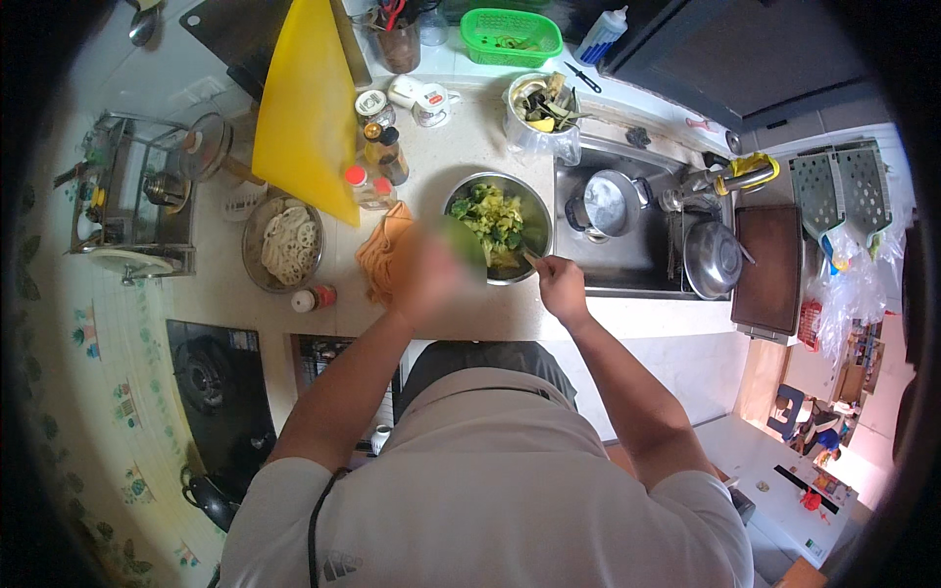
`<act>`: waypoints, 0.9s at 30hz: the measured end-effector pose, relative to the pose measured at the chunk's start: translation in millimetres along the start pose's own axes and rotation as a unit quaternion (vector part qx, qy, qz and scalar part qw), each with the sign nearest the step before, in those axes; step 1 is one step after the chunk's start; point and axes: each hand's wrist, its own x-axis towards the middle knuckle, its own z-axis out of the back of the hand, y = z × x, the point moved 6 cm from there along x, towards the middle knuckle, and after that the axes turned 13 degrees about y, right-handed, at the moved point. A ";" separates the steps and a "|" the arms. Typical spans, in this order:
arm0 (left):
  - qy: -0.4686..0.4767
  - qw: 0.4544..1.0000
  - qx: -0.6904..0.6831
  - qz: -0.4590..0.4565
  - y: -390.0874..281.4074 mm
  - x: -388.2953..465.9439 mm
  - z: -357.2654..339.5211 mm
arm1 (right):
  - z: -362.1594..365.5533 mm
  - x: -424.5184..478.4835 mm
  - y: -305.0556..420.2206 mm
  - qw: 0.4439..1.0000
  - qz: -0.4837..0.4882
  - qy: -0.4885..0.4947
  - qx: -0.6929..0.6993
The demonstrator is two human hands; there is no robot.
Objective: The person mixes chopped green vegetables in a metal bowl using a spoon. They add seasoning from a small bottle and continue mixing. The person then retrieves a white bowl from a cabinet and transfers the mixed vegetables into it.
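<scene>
A steel mixing bowl (542, 213) on the counter holds chopped green vegetables (489, 213), broccoli among them. At its lower right rim, my right hand (562, 283) is closed on the light handle of a utensil (531, 259) whose other end reaches into the bowl. My left hand (434, 275) is at the bowl's lower left side and blurred, so its fingers and any hold on the rim cannot be made out. Just left of it lies a crumpled orange cloth (376, 257). Farther left, sliced lotus root (288, 244) fills a second bowl (248, 253).
Seasoning jars (371, 187) and a yellow board (309, 110) stand left of the bowl. A bin of peelings (542, 110) and a small knife (583, 77) are behind it. At right, the sink (632, 268) holds a pot (612, 202). A cooktop (220, 382) is lower left.
</scene>
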 end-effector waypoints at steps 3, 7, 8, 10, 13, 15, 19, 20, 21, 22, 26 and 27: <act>0.032 0.997 -0.064 -0.007 -0.8 2.0 -0.3 | 11.1 -6.0 33.2 0.987 0.072 0.022 -0.141; -0.023 0.993 0.119 -0.015 -10.8 1.7 10.3 | 14.7 -14.4 75.0 0.949 0.158 0.030 -0.270; -0.045 0.981 0.187 -0.014 -14.2 1.6 13.8 | 13.7 -17.5 79.3 0.930 0.191 0.021 -0.314; -0.032 0.961 0.273 -0.012 -24.9 2.3 16.7 | 11.5 -13.0 89.8 0.918 0.212 0.034 -0.332; -0.014 0.925 0.380 -0.011 -39.3 2.8 22.1 | -4.7 0.6 102.2 0.884 0.240 0.083 -0.393; -0.012 0.927 0.374 -0.002 -37.7 0.6 23.9 | -15.9 2.7 103.4 0.859 0.290 0.100 -0.409; -0.021 0.957 0.287 0.023 -23.3 -6.4 31.2 | 1.8 -2.6 71.7 0.820 0.344 0.165 -0.427; -0.022 0.961 0.276 0.027 -20.3 -7.1 32.2 | 13.4 0.7 65.2 0.841 0.329 0.171 -0.395; -0.024 0.962 0.270 0.030 -17.9 -8.0 31.6 | 24.3 4.7 59.7 0.847 0.320 0.139 -0.400; -0.026 0.964 0.263 0.032 -16.9 -8.5 31.0 | 35.0 8.4 54.6 0.853 0.310 0.107 -0.405; -0.022 0.973 0.227 0.039 -20.3 -10.1 29.3 | 37.6 31.8 42.3 0.873 0.255 0.031 -0.415; -0.018 0.977 0.210 0.041 -22.6 -11.5 29.9 | 29.5 35.3 32.8 0.884 0.220 0.045 -0.410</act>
